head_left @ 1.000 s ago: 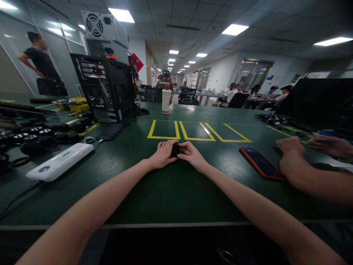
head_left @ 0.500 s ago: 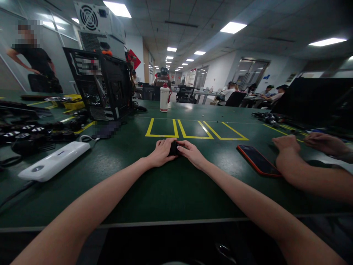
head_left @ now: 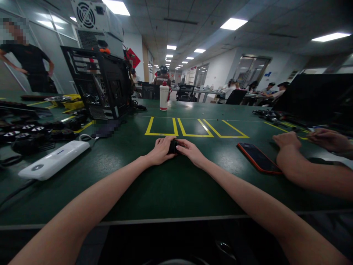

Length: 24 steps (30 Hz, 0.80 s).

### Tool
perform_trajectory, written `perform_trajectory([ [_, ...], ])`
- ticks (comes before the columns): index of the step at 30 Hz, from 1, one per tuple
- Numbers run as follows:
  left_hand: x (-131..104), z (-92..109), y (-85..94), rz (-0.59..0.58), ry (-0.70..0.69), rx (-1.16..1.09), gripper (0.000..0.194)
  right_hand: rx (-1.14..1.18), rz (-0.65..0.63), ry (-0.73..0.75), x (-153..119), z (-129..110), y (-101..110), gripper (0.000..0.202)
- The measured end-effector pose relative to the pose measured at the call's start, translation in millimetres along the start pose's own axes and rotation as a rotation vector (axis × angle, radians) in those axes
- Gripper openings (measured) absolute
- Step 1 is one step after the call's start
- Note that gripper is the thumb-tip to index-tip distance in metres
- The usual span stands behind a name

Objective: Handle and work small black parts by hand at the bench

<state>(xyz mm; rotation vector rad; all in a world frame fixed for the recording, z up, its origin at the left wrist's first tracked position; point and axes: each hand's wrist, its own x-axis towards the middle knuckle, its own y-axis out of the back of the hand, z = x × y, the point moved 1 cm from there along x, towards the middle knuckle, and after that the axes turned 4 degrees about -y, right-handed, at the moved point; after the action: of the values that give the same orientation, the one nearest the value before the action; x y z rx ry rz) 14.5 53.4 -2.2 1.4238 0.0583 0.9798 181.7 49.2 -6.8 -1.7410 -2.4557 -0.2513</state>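
Between my two hands a small black object [head_left: 173, 147] rests on or just above the green table [head_left: 176, 184]; its kind is hard to make out. My left hand [head_left: 161, 151] is closed around its left side, thumb in front and fingers behind. From the right, the fingertips of my right hand [head_left: 191, 151] press against it. Most of the object is covered by the fingers. Just beyond my hands are yellow tape outlines [head_left: 193, 135] on the tabletop.
A white power bank-like device [head_left: 55, 160] with cables lies at left, near black parts [head_left: 27, 138] and an open computer case [head_left: 102, 84]. A white bottle [head_left: 163, 97] stands behind. At right are an orange-edged phone [head_left: 259, 158] and another person's hands [head_left: 288, 141].
My hands keep nearly the same hold on the black object. The view has shifted slightly, and the standing person at far left appears further left.
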Motion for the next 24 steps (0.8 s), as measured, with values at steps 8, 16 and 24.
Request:
perform_trajectory([
  [8, 0, 0, 1.7, -0.014, -0.004, 0.003, 0.058, 0.016, -0.042, 0.064, -3, 1, 2, 0.030],
  [16, 0, 1, -0.2, -0.013, 0.005, 0.010, 0.058, -0.148, 0.047, 0.023, 1, 4, 3, 0.040],
  [24, -4, -16, 6.6, -0.082, 0.222, -0.145, 0.063, -0.733, 0.078, 0.043, -8, 0, 10, 0.052],
])
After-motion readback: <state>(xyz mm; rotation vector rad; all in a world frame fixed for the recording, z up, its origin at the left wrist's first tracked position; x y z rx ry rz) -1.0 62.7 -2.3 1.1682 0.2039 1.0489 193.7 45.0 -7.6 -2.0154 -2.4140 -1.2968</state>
